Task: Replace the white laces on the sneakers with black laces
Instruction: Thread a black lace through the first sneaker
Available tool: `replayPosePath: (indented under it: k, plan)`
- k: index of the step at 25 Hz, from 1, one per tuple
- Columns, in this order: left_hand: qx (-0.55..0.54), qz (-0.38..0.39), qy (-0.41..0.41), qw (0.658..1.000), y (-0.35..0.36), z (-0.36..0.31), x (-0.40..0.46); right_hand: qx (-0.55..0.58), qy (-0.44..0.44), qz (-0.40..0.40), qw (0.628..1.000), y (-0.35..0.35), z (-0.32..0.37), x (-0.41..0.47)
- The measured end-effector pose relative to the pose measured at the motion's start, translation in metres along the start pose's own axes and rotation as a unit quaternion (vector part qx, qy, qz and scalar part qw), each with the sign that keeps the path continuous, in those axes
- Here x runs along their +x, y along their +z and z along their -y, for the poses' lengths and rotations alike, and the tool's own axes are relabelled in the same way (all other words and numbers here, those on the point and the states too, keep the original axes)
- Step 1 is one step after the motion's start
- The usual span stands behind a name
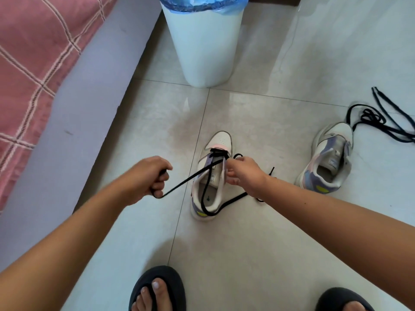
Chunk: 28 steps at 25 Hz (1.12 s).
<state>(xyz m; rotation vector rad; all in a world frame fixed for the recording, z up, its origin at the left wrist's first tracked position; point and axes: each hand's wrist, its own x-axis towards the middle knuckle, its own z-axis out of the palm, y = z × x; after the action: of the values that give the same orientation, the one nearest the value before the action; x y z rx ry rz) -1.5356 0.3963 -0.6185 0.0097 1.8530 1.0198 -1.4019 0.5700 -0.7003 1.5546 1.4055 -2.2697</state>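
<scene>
Bed with pink checked cover point(33, 63) along left edge. Left hand point(147, 178), fingers curled round one end of the black lace point(179, 184), lace taut toward the near sneaker point(212, 176). White bin with blue liner point(205, 41) stands on tiled floor point(258, 254) behind it. Near sneaker upright, toe away, lace crossed at lowest eyelets, other end trailing over heel. Right hand point(243, 176) pinches the shoe's upper at the eyelets. Second sneaker point(329, 156) to the right, unlaced; spare black lace point(379, 122) lies loose beside its toe.
</scene>
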Motion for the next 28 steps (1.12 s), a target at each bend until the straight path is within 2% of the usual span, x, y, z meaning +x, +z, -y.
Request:
replayPosePath:
  k: [2,3,5,7,9,11,13,16,18,20,21,24,26,28]
  plan:
    - [0.188,-0.027,0.017,0.982,0.024,0.002,0.008,0.044,0.023,-0.056,0.997,-0.005,0.001,0.010]
    - [0.270,-0.030,0.061,0.960,0.035,0.001,0.013,0.059,0.027,-0.093,0.994,-0.008,0.002,0.015]
    - [0.410,-0.033,0.168,0.896,0.060,-0.005,0.021,0.101,0.034,-0.128,0.986,-0.014,0.004,0.024]
    - [0.511,-0.029,0.224,0.829,0.081,-0.012,0.032,0.166,0.040,-0.110,0.979,-0.017,0.011,0.028]
    - [0.581,-0.029,0.226,0.782,0.092,-0.013,0.048,0.235,0.034,-0.080,0.968,-0.020,0.024,0.029]
    - [0.606,-0.033,0.215,0.765,0.095,-0.007,0.059,0.293,0.007,-0.060,0.954,-0.030,0.039,0.030]
    - [0.603,-0.044,0.220,0.766,0.093,0.001,0.065,0.315,-0.037,-0.039,0.948,-0.049,0.053,0.028]
    - [0.605,-0.077,0.238,0.756,0.092,0.010,0.066,0.259,-0.079,-0.048,0.961,-0.082,0.061,0.024]
    - [0.612,-0.099,0.250,0.743,0.093,0.014,0.066,0.176,-0.091,-0.050,0.979,-0.097,0.060,0.022]
    - [0.595,-0.111,0.258,0.753,0.092,0.017,0.064,0.036,-0.090,-0.042,0.994,-0.101,0.057,0.020]
    - [0.570,-0.112,0.260,0.771,0.091,0.018,0.064,-0.037,-0.090,-0.038,0.995,-0.101,0.056,0.019]
    - [0.430,-0.085,0.237,0.867,0.089,0.018,0.065,-0.170,-0.086,-0.010,0.982,-0.100,0.056,0.016]
    - [0.309,-0.056,0.192,0.930,0.086,0.015,0.065,-0.279,-0.072,0.014,0.958,-0.099,0.056,0.014]
    - [0.262,-0.039,0.155,0.952,0.082,0.014,0.063,-0.348,-0.075,0.033,0.934,-0.099,0.055,0.011]
